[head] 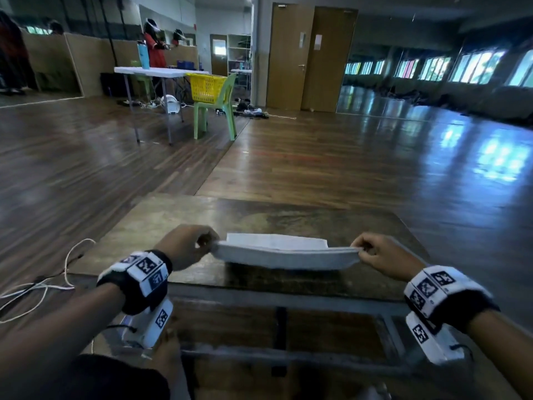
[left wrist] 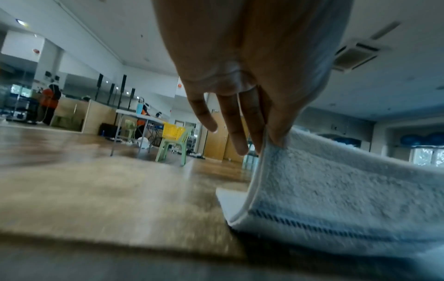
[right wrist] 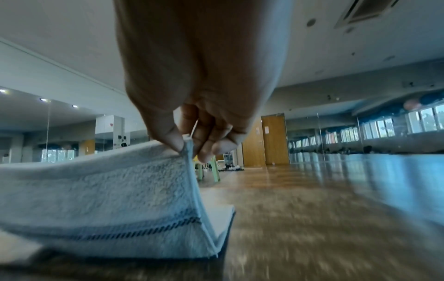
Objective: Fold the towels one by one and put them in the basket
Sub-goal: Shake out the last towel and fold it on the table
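A white towel with a dark stitched stripe lies partly folded on the wooden table. Its near edge is lifted off the tabletop. My left hand pinches the towel's left corner between thumb and fingers. On the other side my right hand pinches the right corner the same way. The far part of the towel still rests flat on the table. A yellow basket stands far off on a green chair.
The table's near edge and its metal frame lie just below my wrists. White cables trail on the floor at the left. A white folding table and a person in red stand at the far left.
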Demonstrator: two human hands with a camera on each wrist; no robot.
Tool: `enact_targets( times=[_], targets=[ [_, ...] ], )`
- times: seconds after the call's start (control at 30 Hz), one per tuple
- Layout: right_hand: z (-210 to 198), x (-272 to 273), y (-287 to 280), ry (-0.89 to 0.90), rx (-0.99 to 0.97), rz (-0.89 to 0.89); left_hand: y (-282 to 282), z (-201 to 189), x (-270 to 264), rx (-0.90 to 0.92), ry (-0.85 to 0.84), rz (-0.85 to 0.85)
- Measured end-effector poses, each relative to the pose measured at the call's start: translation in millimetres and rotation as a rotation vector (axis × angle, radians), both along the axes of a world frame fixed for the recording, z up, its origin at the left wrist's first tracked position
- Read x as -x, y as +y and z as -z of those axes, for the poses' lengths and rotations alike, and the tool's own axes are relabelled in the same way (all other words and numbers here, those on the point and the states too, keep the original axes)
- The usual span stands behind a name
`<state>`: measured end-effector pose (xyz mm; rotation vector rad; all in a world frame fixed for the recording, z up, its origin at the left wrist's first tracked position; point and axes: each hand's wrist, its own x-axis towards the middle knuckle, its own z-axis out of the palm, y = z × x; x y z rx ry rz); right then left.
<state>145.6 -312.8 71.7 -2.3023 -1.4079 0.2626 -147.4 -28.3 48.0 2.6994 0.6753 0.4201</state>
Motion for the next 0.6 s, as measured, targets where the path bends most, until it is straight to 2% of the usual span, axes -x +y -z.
enact_targets(
  times=[0.13,0.47,0.6],
  targets=[
    [50.2,-0.8,-3.8,0.106,0.084,0.021,0.2,47.3,3.4,0.131,0.143,0.071],
    [92.6,-47.0,38.9,0.305,0.036,0.122,44.6,88.7,-41.4,0.244,0.004,-0.025],
    [101.8,-74.4,70.7,0.319,-0.001,0.157,67.4,98.7,-69.4,0.214,0.000,-0.083]
  ],
)
